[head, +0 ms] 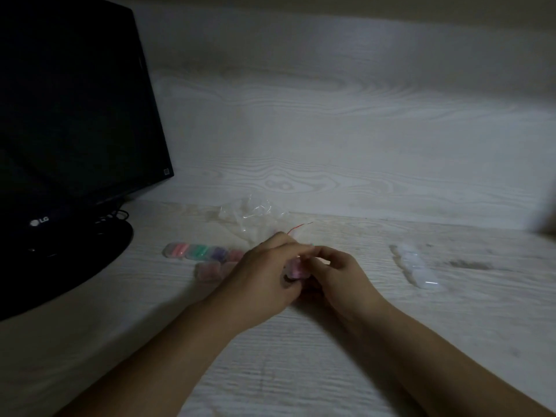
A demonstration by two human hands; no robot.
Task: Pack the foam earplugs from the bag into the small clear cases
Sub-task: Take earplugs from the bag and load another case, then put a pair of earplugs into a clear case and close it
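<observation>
Our two bare forearms reach forward and converge at the middle. Our left hand (264, 272) is turned back-up, fingers curled inward toward the right. Our right hand (334, 272) meets it, fingers bent and fingertips (316, 254) touching the left hand's, both pinching something small between them.

I am at a desk (331, 341) in what looks like a home study or small office, dimly lit. The top is pale wood-grain laminate, and the same pale board rises behind it as a back panel (331, 130). To my left stands a dark LG monitor (69, 115) on a round base, its cables (117, 216) trailing behind.
</observation>
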